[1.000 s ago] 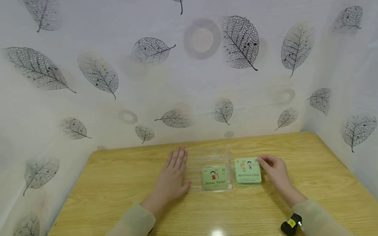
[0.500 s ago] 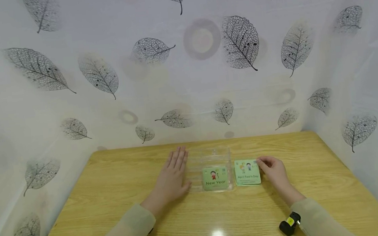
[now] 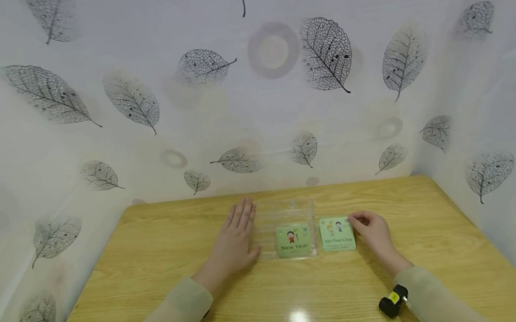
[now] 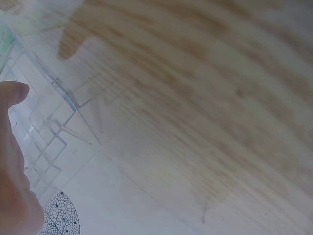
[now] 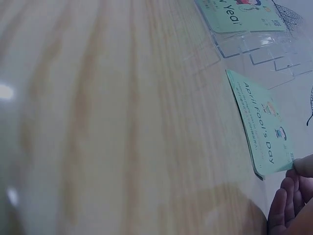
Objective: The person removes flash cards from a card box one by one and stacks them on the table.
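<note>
My left hand [image 3: 233,241] lies with straight fingers along the left side of a clear plastic box [image 3: 279,214]. A green "New Year" card [image 3: 294,248] sits in the box's right part. To the right of the box, a green "April Fool's Day" card [image 3: 338,240] lies on top of a small stack on the table. My right hand [image 3: 375,230] pinches that card's upper right corner between thumb and fingers. In the right wrist view, the thumb [image 5: 304,166] is on the card's corner, with the other fingers curled below.
Everything rests on a wooden table [image 3: 253,306]. A white cloth [image 3: 244,115] printed with dark leaves hangs behind it and at both sides. A black wrist device [image 3: 394,301] with a yellow mark is at my right sleeve.
My right hand has shifted slightly left with the "April Fool's Day" card, which now lies squarer over the cards beneath it. The left hand and the box keep their places.
</note>
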Tool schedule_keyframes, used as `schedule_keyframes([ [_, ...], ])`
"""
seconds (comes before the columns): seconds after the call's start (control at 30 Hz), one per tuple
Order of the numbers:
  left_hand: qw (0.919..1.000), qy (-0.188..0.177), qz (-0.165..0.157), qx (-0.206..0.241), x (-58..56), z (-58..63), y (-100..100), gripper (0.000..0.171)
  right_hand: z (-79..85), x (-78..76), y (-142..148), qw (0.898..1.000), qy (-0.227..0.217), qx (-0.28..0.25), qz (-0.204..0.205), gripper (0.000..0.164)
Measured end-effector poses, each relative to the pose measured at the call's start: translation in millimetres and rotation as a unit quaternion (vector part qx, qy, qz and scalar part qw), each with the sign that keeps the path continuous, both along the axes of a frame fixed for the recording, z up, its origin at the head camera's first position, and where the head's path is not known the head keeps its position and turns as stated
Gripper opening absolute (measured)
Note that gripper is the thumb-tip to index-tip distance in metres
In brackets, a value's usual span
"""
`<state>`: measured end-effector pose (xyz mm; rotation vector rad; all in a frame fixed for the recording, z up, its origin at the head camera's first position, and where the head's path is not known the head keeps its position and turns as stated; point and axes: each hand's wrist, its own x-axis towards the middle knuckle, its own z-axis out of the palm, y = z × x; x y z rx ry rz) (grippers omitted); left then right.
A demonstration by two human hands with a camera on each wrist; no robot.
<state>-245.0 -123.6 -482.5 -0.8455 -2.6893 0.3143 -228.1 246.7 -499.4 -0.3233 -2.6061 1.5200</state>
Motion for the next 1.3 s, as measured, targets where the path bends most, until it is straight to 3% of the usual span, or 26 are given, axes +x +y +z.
schedule_keyframes([
  [0.7, 0.9999, -0.008, 0.007, -0.007, 0.5, 1.9, 0.1, 0.104, -4.4, -6.9, -4.0, 0.997, 0.014, 0.067, -0.025, 0.025],
  [1.3, 0.9997, -0.015, 0.010, -0.017, 2.4, 5.4, 1.0, 0.102, 0.3, -6.7, 3.4, 0.999, 0.008, 0.027, -0.039, 0.028],
])
